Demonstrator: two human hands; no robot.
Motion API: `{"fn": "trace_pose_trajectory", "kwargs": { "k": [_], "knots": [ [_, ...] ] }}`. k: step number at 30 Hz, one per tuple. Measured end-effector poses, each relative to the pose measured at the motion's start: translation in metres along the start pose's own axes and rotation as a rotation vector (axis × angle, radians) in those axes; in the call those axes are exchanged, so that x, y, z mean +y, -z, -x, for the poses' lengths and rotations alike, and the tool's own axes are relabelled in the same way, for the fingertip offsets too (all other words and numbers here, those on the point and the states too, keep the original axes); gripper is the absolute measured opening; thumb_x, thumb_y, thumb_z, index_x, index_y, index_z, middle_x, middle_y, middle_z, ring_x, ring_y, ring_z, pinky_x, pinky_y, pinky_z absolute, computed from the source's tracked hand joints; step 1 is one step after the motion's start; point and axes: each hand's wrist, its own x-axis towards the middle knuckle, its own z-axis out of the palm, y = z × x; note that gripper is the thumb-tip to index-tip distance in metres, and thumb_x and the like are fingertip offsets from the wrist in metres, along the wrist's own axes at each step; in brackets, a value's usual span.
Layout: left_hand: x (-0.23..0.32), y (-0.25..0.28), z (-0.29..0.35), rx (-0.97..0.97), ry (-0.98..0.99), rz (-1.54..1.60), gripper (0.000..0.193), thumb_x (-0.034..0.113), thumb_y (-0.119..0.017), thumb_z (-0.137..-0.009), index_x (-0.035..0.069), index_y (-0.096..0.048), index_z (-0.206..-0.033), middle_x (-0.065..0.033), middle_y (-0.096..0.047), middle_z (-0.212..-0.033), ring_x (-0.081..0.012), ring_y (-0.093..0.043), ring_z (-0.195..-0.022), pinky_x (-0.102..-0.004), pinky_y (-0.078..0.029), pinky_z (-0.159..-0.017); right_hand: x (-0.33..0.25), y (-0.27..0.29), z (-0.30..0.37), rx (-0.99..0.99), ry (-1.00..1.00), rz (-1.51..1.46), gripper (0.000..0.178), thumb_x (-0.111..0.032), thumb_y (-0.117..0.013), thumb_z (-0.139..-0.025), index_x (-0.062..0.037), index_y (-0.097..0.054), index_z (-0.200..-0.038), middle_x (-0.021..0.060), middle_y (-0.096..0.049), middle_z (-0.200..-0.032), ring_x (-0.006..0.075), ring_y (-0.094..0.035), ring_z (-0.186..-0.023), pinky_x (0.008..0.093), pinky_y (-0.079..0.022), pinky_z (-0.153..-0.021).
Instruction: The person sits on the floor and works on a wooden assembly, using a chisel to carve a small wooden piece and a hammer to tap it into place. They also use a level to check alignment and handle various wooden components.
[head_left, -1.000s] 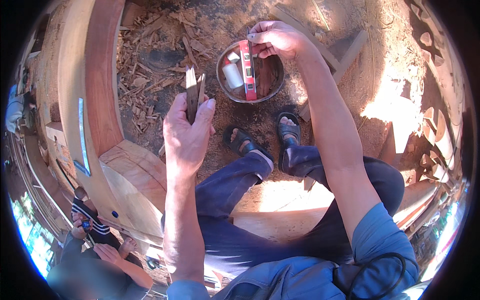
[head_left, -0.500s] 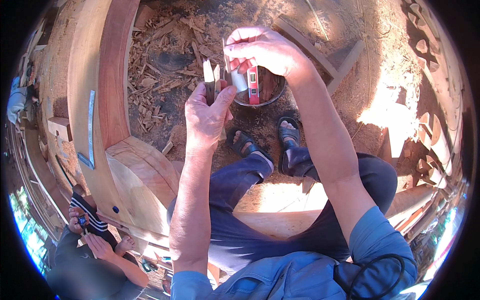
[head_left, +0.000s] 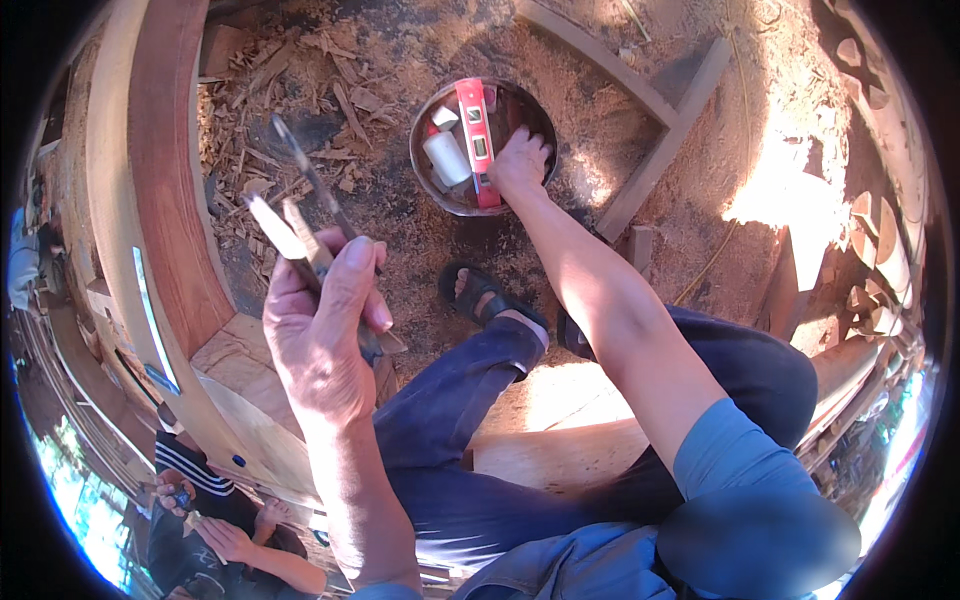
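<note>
My left hand (head_left: 325, 335) is closed around a bundle of pale wood pieces (head_left: 275, 227) with pointed tips. A thin, dark, blade-like strip (head_left: 310, 175) sticks up from the same grip; its exact kind is unclear. My right hand (head_left: 523, 160) reaches into a round bucket (head_left: 418, 165), its fingers apart and nothing visible in them. Beside that hand, a red spirit level (head_left: 474, 120) lies across the bucket. A white bottle (head_left: 446, 160) with a red tip rests in it to the left. The bucket's floor is partly hidden.
A large timber beam (head_left: 170, 150) runs along the left, with a metal square (head_left: 152, 320) on it. Wood chips (head_left: 290, 100) cover the ground nearby. Two joined wooden bars (head_left: 650, 140) lie right of the bucket. Another person (head_left: 225, 530) sits at lower left holding something small.
My right hand has left the pieces by my left hand and gone down into the bucket. My left hand has moved left and nearer, still holding the wood, and the dark strip now shows clearly.
</note>
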Motion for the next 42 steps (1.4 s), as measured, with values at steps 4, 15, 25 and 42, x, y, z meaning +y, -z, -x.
{"fn": "trace_pose_trajectory", "kwargs": {
  "k": [4, 15, 25, 42],
  "knots": [
    [-0.002, -0.005, 0.0, -0.004, 0.014, 0.023, 0.018, 0.007, -0.07, -0.092, 0.003, -0.065, -0.109, -0.0115, -0.07, -0.09, -0.0086, -0.055, -0.056, -0.0206, -0.044, -0.051, -0.001, 0.009, -0.003, 0.021, 0.078, -0.009, 0.068, -0.016, -0.074, -0.076, 0.0027, -0.04, -0.132, 0.0254, -0.048, -0.133, 0.0441, -0.048, -0.125, 0.0465, -0.044, -0.105],
    [-0.012, -0.005, -0.003, -0.028, 0.055, -0.006, 0.022, 0.011, -0.07, -0.092, 0.0, -0.062, -0.11, -0.0085, -0.069, -0.087, -0.0077, -0.056, -0.062, -0.0206, -0.045, -0.056, 0.012, 0.094, 0.035, -0.113, -0.015, -0.408, 0.027, -0.014, -0.057, -0.082, 0.0007, -0.072, -0.098, 0.0242, -0.072, -0.092, 0.0279, -0.072, -0.094, 0.0429, -0.055, -0.086],
    [-0.046, 0.006, -0.017, -0.026, 0.224, -0.167, 0.02, 0.014, -0.069, -0.092, 0.003, -0.062, -0.108, -0.0021, -0.063, -0.083, -0.0088, -0.059, -0.075, -0.0226, -0.044, -0.057, -0.033, 0.044, 0.134, -0.526, 0.029, -1.187, 0.027, -0.008, -0.066, -0.09, 0.0037, -0.065, -0.114, 0.0042, -0.069, -0.095, 0.0106, -0.063, -0.083, 0.0272, -0.052, -0.072],
    [-0.044, 0.022, -0.029, -0.074, 0.182, -0.253, 0.019, 0.017, -0.074, -0.091, 0.007, -0.069, -0.106, 0.0028, -0.067, -0.087, -0.0034, -0.057, -0.069, -0.0193, -0.042, -0.055, -0.033, 0.103, 0.15, -1.097, 0.164, -1.439, 0.029, -0.012, -0.075, -0.088, -0.001, -0.067, -0.113, 0.0034, -0.069, -0.097, 0.0096, -0.064, -0.086, 0.0257, -0.052, -0.074]
  ]
}}
